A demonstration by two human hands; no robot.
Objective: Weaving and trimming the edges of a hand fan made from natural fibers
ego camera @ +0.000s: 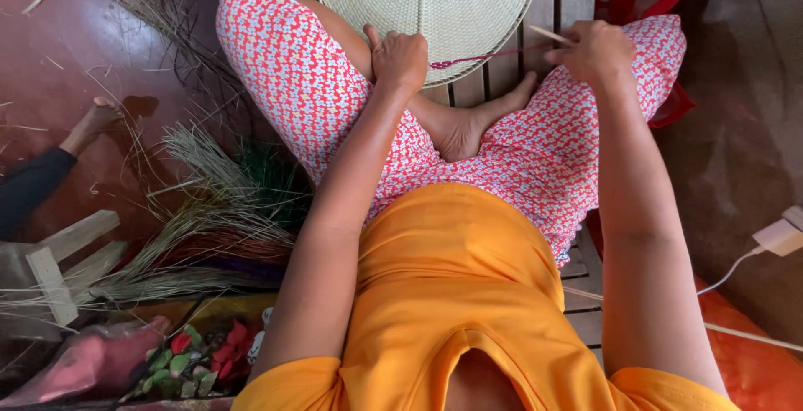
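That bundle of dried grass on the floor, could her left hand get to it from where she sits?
Probably yes: the grass lies beside her left knee, nothing between, though the left hand now grips the fan.

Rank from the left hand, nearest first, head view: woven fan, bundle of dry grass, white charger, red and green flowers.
From the left hand, which grips the fan's rim:
1. Woven fan, touching the hand, just above it.
2. Bundle of dry grass, on the floor, lower left.
3. Red and green flowers, bottom left corner.
4. White charger, far right edge.
The last two are a near call.
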